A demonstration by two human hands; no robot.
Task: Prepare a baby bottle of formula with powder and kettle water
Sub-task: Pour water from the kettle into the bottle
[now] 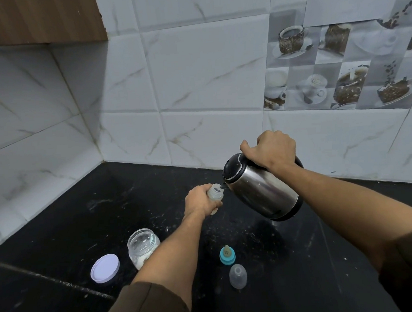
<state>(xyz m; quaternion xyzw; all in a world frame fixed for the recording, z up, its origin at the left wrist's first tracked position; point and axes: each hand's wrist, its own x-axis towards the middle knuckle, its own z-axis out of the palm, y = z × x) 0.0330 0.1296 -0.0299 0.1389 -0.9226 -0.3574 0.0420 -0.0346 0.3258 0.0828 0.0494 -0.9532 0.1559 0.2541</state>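
Bottle (216, 195) is gripped by the left hand (200, 202), fingers wrapped round its body, held upright above the desk (60, 237), mouth open. Kettle (262, 191) is held by the right hand (269, 149), fist closed round the handle, body tilted left, spout just at the bottle mouth. Kettle is lifted off the desk, lid closed.

Bottle's lower half is hidden by fingers; fill level cannot be told. No stream can be made out at the spout. Kettle handle is covered by the right hand. Jar (143, 247) with white powder is open, partly hidden behind the left forearm. Jar lid (105, 268) is laid flat just left of it. Teat with blue ring (227, 254) stands near a clear cap (238, 275), between the arms.

Desk is bounded by tiled walls at back and left; a seam is seen running across front left. Bare dark surface lies behind the bottle and far left.
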